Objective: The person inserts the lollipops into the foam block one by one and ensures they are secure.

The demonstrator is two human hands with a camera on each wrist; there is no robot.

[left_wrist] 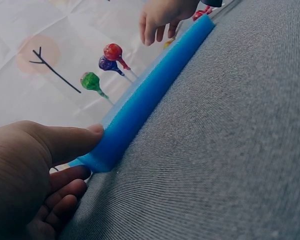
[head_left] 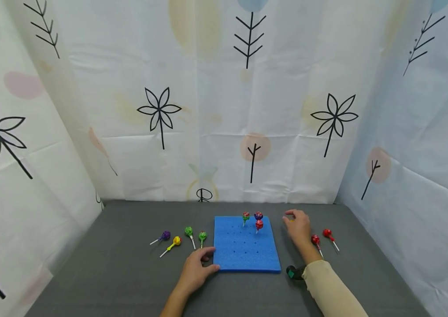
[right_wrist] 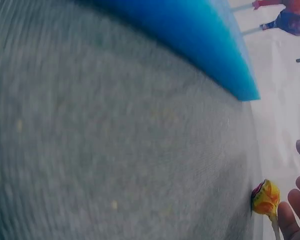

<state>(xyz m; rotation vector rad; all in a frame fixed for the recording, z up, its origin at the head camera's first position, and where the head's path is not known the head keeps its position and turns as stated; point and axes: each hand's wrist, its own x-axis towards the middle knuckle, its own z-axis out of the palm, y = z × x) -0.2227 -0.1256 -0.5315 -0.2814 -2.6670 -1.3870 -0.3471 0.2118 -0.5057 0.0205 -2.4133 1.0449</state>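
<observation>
A blue foam board (head_left: 243, 262) with rows of small holes lies on the table. My left hand (head_left: 197, 269) grips its near left corner; thumb (left_wrist: 77, 140) and forefinger meet the edge in the left wrist view. Standing in the board's far part are a green-and-red lollipop (head_left: 246, 215), a purple one (head_left: 258, 215) and a red one (head_left: 260, 224). Right of the board is my right hand (head_left: 299, 226), thumb and fingers apart. Close beside its fingers a yellow lollipop (right_wrist: 266, 197) lies on the table; whether they touch its stick is unclear.
Left of the board lie a purple lollipop (head_left: 164, 236), a yellow one (head_left: 176, 241) and two green ones (head_left: 189, 231). Two red lollipops (head_left: 327, 233) lie right of my right forearm. A black strap-like object (head_left: 295, 272) is at the right wrist. Patterned white curtains (head_left: 216, 110) surround the grey table.
</observation>
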